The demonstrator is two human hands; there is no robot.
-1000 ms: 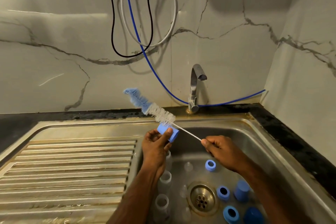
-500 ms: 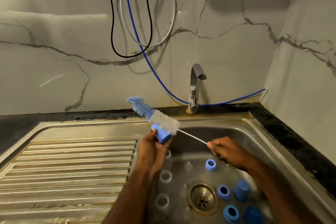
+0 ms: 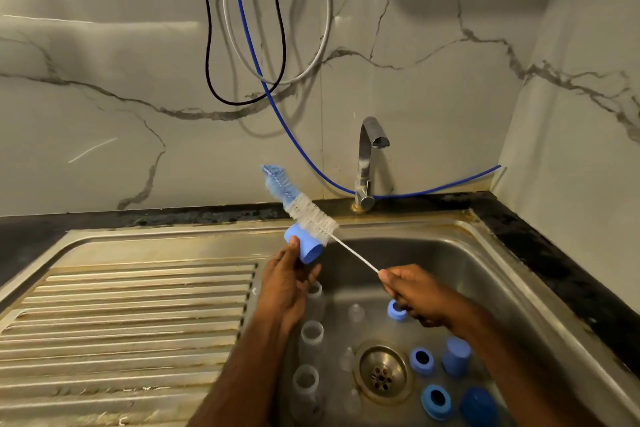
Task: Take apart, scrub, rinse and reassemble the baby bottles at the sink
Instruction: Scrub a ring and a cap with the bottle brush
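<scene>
Left hand [image 3: 287, 282] grips the blue cap [image 3: 303, 244] above the sink [image 3: 460, 253]; right hand [image 3: 414, 295] pinches the brush [image 3: 311, 213] wire (white bristles touching the cap's upper side).

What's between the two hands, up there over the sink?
In the head view, the thin white wire handle of the bottle brush spans from the right hand toward the blue cap held by the left hand.
</scene>
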